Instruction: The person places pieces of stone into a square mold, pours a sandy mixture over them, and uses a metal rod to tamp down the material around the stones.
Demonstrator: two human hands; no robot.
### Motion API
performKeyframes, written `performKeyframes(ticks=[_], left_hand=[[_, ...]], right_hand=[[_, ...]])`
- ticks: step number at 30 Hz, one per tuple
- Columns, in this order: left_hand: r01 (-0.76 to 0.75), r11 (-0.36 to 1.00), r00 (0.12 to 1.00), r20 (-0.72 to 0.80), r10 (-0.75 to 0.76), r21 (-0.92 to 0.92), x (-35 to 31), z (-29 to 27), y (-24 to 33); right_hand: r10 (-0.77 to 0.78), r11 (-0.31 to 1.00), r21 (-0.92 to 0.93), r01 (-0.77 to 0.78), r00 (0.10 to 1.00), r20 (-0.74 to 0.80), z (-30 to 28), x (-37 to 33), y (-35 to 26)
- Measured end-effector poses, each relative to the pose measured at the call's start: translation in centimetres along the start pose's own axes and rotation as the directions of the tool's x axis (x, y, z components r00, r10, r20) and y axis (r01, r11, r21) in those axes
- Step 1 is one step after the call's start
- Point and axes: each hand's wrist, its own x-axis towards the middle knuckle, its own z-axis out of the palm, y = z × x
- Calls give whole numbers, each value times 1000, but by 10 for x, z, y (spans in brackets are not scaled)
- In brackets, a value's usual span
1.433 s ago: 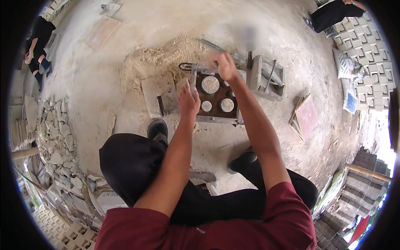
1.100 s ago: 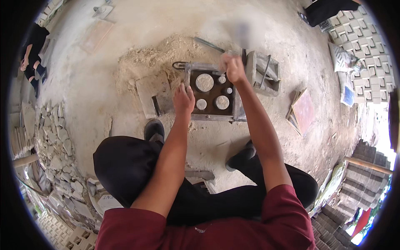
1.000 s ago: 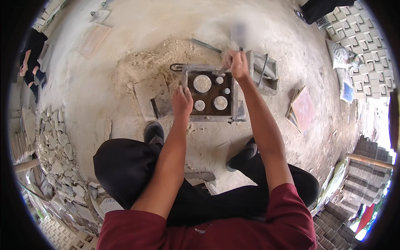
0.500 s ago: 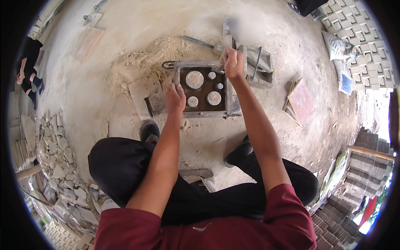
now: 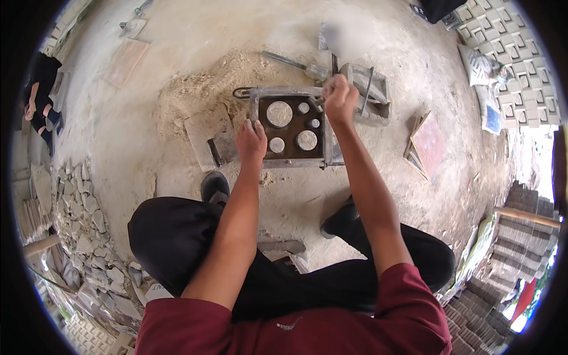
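In front of me on the ground lies a square metal mould [image 5: 289,163] with a dark inside. Several round discs with pale dusty tops, such as the big disc [image 5: 279,113], stand within it. My left hand [image 5: 251,142] grips the mould's left side wall, fingers bent over the rim. Beyond the far right corner my right hand [image 5: 340,102] is closed, slightly blurred, around something small. A short greyish end pokes out toward the mould's corner; its kind I cannot make out.
Right of the mould sits a grey divided trough [image 5: 376,115] with a bar across it. A trowel [image 5: 296,62] and a sand heap [image 5: 201,83] lie beyond. Boards [image 5: 427,145] rest at right, broken pieces [image 5: 80,213] at left. Another person [image 5: 41,100] sits far left.
My right hand has shifted right and a little toward me, off the mould's far right corner. The left hand stays on the mould's left side.
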Motion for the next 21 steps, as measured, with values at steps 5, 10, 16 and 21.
performKeyframes(ticks=[5, 10, 16, 21], left_hand=[[-21, 1000, 1000, 10, 21, 2, -2, 3, 5], [-28, 1000, 1000, 9, 28, -10, 3, 6, 0], [-26, 1000, 1000, 13, 26, 14, -3, 1, 0], [-3, 1000, 1000, 3, 3, 6, -6, 0, 7]], right_hand=[[17, 977, -209, -36, 996, -92, 4, 0, 18], [-197, 956, -253, 147, 962, -188, -6, 11, 17], [-55, 983, 169, 77, 990, -130, -11, 4, 4], [186, 982, -21, -189, 976, -116, -9, 14, -2]])
